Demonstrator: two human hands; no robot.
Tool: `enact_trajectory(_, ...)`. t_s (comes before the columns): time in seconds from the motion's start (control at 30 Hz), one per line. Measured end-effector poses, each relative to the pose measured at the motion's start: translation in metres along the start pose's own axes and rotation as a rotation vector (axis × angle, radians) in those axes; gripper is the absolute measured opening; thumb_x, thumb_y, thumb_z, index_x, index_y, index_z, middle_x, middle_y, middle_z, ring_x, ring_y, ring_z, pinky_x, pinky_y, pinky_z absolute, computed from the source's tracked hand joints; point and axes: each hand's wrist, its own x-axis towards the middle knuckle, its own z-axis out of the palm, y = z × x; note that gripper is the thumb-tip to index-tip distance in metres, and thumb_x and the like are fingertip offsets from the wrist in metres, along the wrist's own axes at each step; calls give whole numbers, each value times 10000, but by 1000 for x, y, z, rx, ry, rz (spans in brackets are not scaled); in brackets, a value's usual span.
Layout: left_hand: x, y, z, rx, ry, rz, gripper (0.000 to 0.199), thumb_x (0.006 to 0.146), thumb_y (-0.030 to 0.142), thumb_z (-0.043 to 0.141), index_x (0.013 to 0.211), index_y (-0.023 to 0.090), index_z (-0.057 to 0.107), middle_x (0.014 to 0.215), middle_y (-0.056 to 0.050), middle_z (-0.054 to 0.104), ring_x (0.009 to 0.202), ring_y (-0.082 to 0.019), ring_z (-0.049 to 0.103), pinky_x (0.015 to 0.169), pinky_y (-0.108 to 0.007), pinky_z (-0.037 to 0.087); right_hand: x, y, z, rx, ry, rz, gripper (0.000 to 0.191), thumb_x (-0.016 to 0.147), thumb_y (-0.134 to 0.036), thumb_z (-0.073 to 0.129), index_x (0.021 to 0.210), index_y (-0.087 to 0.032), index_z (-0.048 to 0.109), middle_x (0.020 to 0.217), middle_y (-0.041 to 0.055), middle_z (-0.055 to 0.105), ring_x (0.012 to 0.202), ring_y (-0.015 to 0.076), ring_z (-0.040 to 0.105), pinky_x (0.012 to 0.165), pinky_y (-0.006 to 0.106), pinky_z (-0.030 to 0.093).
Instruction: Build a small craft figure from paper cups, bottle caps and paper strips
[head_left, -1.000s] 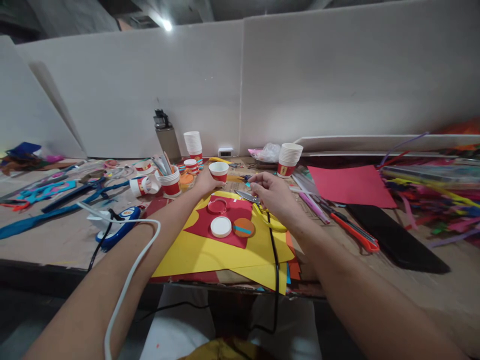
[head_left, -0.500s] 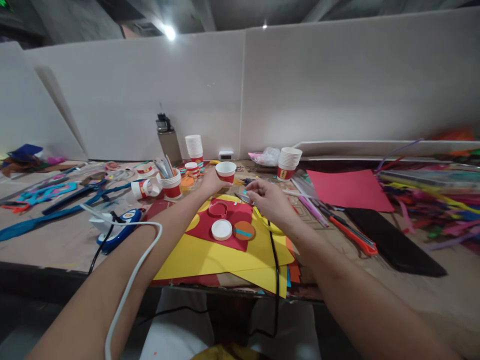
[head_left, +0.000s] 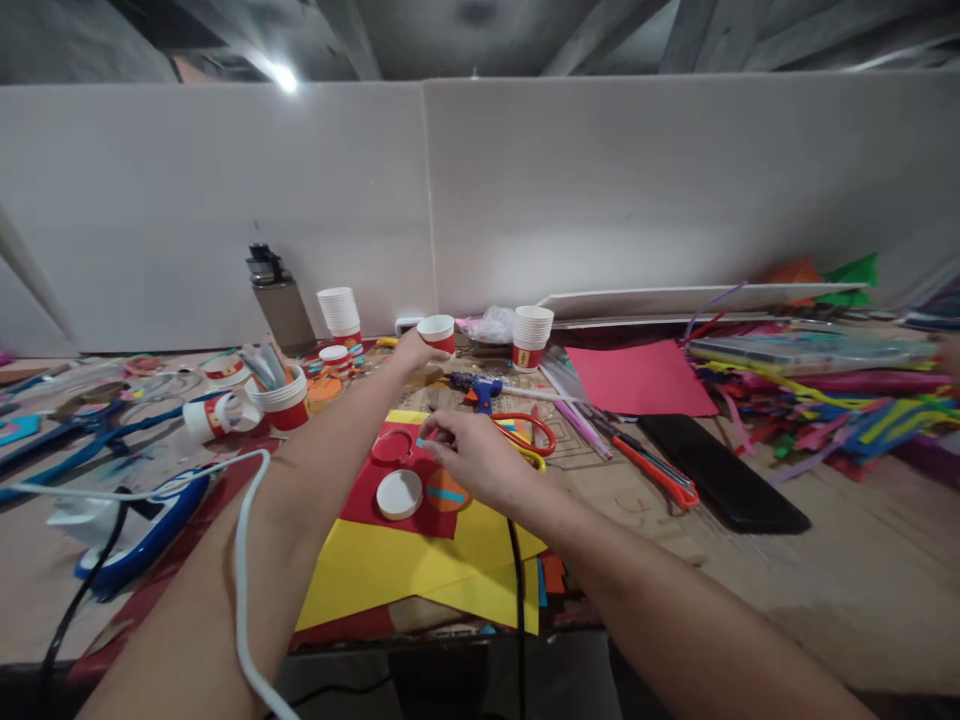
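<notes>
My left hand is wrapped round a red and white paper cup at the back of the table. Above the red paper, my right hand has its fingers pinched together, with a small blue piece at the fingertips. Below it lie a white round lid, an orange disc with a blue strip and a red ring. Yellow sheets lie underneath. A blue glue gun and red-handled scissors are beyond my right hand.
Stacked cups, a pen cup and a bottle stand towards the back. A black phone and an orange cutter lie at right. A white cable crosses my left forearm.
The view has shifted to the right. My right hand has come nearer over the red paper, uncovering the glue gun. My left hand still holds the cup at the back.
</notes>
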Motion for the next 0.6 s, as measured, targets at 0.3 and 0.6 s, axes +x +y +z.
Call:
enact_trajectory(0.3,14,16,29,177,-184,124,545,398,173,881,920,157,723,1000,-75,732,986,-251,633,887,-344,466,-6,-5,5,-100,-92,-60,169,847,-185,577,966,-197,696,948,48,713,865,161,620,736,247,412)
enact_trajectory(0.6,39,5,16,349,-119,46,544,450,210,869,965,154,703,1020,-88,720,990,-254,625,854,-320,460,-9,-11,3,-220,-96,-93,208,850,-208,547,992,-213,698,957,56,723,863,185,627,692,261,388)
